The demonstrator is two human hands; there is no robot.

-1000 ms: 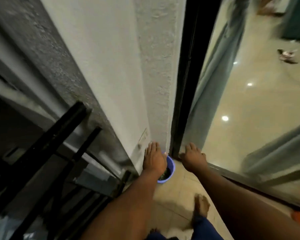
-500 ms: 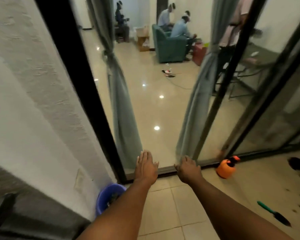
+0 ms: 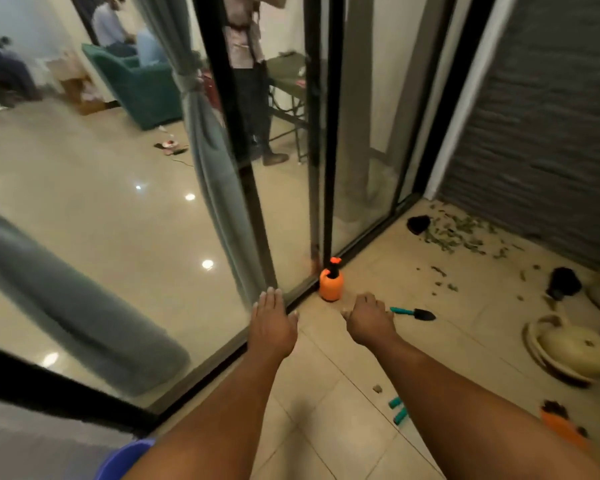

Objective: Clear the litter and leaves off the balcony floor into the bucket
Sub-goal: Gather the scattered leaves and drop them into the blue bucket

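Note:
Both my arms reach forward over the tiled balcony floor. My left hand (image 3: 272, 323) is flat with straight fingers and holds nothing. My right hand (image 3: 369, 320) hangs with loosely curled fingers, also holding nothing. Dry leaves (image 3: 456, 235) lie scattered at the far right corner by the grey wall. A small scrap (image 3: 377, 388) lies on the tiles between my arms. The blue bucket (image 3: 125, 459) shows only its rim at the bottom left, mostly hidden by my left forearm.
An orange spray bottle (image 3: 330, 280) stands by the glass door frame. A teal-handled trowel (image 3: 413, 312) lies right of my right hand. Cream pots (image 3: 575, 351), dark pots (image 3: 563, 282) and an orange object (image 3: 561, 426) sit along the right. People are in the room behind the glass.
My view has swung right from the wall corner to the balcony floor. The bucket slid to the bottom left edge; leaves, pots and the spray bottle came into view. Both hands stayed empty.

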